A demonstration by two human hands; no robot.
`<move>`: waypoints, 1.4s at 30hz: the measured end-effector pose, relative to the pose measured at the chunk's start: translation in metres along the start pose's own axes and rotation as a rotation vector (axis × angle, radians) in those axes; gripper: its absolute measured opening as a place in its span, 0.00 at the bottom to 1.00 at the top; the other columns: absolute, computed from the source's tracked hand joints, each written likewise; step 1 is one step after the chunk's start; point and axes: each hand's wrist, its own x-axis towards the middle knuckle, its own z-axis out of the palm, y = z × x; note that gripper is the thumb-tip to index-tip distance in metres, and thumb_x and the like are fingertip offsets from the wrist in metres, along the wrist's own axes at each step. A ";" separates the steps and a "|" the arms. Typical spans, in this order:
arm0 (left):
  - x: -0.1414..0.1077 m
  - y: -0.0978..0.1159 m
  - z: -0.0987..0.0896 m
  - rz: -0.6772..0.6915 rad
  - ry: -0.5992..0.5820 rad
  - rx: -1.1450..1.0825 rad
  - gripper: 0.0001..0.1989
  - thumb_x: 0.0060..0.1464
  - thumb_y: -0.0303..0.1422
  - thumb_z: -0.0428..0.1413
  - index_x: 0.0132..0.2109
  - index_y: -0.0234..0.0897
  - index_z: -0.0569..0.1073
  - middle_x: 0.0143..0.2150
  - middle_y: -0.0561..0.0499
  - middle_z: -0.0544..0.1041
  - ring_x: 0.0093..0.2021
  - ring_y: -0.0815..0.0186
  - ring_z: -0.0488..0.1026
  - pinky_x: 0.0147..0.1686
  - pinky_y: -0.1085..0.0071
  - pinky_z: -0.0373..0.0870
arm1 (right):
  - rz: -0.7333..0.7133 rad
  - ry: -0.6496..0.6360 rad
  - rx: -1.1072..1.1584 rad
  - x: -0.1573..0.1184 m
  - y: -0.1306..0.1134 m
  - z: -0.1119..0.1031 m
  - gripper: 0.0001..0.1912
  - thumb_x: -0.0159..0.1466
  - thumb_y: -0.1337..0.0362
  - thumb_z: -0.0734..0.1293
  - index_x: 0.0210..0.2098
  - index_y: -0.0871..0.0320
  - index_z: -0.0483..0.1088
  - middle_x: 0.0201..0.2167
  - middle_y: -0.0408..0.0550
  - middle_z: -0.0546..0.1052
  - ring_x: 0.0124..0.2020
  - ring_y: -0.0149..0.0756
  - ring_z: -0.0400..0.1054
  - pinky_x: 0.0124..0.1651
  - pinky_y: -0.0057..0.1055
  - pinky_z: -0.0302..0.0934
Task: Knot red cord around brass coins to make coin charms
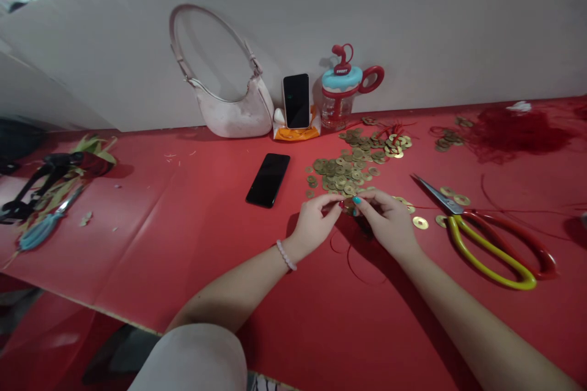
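Note:
My left hand (pixel 316 223) and my right hand (pixel 387 220) meet over the red table, fingertips pinched together. Between them is a brass coin (pixel 349 203), partly covered by the fingers. A thin red cord (pixel 355 266) loops on the table below the hands. Just beyond the fingertips lies a pile of brass coins with holes in the middle (pixel 342 171). To the right of my right hand, a loose coin (pixel 420 223) lies flat. Scissors (pixel 486 229) with red and yellow handles rest farther right, blades pointing to the back left.
A black phone (pixel 269 180) lies left of the coins. Along the wall stand a pale handbag (pixel 236 107), an upright phone (pixel 297 101) and a cup (pixel 339 98) with a red handle. A tangle of red cord (pixel 520 131) is at back right; blue-handled scissors (pixel 46 226) are far left.

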 end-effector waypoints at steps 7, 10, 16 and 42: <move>0.002 0.001 -0.003 0.127 0.099 0.105 0.05 0.54 0.29 0.52 0.36 0.34 0.72 0.38 0.46 0.75 0.40 0.66 0.71 0.41 0.69 0.69 | -0.143 0.175 -0.069 0.003 -0.002 -0.005 0.11 0.60 0.58 0.62 0.33 0.54 0.74 0.36 0.49 0.77 0.42 0.40 0.69 0.47 0.39 0.62; 0.002 0.001 -0.004 0.115 0.120 0.114 0.04 0.54 0.29 0.52 0.36 0.34 0.71 0.37 0.46 0.73 0.38 0.67 0.70 0.39 0.71 0.68 | -0.054 0.183 0.000 0.002 -0.002 -0.006 0.11 0.60 0.58 0.62 0.32 0.54 0.74 0.35 0.48 0.78 0.39 0.39 0.71 0.45 0.37 0.63; 0.001 0.006 -0.004 0.135 0.075 0.145 0.03 0.54 0.29 0.53 0.35 0.34 0.70 0.36 0.48 0.73 0.35 0.69 0.69 0.35 0.73 0.66 | 0.056 0.055 0.069 0.000 -0.002 -0.002 0.09 0.56 0.57 0.66 0.29 0.56 0.73 0.24 0.46 0.77 0.26 0.36 0.70 0.32 0.32 0.65; 0.002 0.008 -0.007 0.210 0.047 0.135 0.05 0.53 0.28 0.55 0.36 0.35 0.75 0.40 0.46 0.73 0.43 0.67 0.71 0.45 0.68 0.68 | -0.115 -0.212 -0.043 0.004 -0.005 -0.002 0.12 0.58 0.55 0.64 0.28 0.54 0.76 0.30 0.47 0.77 0.33 0.37 0.69 0.39 0.34 0.63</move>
